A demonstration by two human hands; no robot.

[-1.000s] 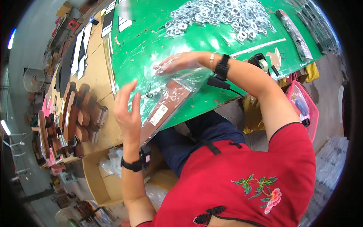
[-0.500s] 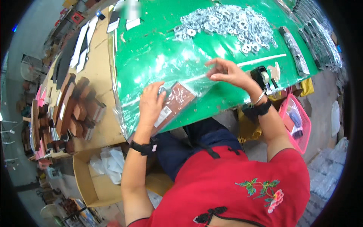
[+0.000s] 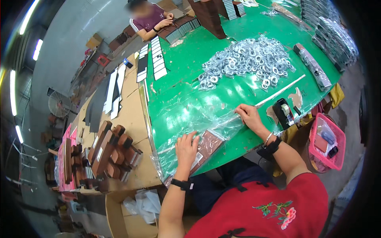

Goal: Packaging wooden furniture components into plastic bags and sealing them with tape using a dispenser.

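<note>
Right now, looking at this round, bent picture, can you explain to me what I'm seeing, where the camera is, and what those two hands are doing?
There is no machine here. A person wears a wide-angle camera on the head, looking down at their own arms, which is why the edges curve. They sit at a green table. The left hand lies flat on a clear plastic bag with a reddish-brown flat pack inside. The right hand pinches the bag's far end against the table. Farther back lies a pile of small silvery rings in little bags. Near the right hand stands a black tape dispenser, and a pink basket hangs off the table's edge. To the left, brown packs are stacked on cardboard. Another person works at the far end.
</note>
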